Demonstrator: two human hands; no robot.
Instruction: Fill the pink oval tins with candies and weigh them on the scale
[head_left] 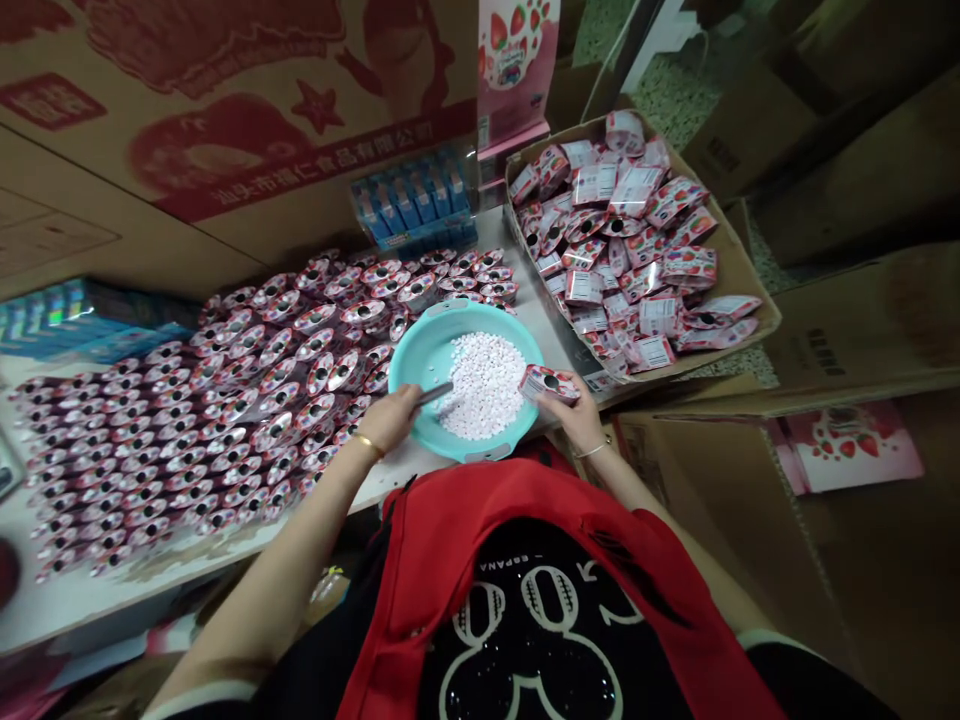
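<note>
A turquoise basin (405, 350) sits in front of me, holding a heap of small white candies (487, 385). My left hand (391, 418) is closed on the handle of a scoop (435, 393), whose far end dips in at the left edge of the heap. At the basin's right rim my right hand (574, 415) grips a small red and pink candy box (550, 383). A dark round hole shows on the box's upturned side. Whether the scoop carries any candies I cannot tell.
Rows of similar boxes (247, 400) stand on the white table (169, 570) to the left. A carton (739, 235) heaped with boxes is at the right. Blue packs (412, 200) stand behind the basin, before a large cardboard box (247, 110).
</note>
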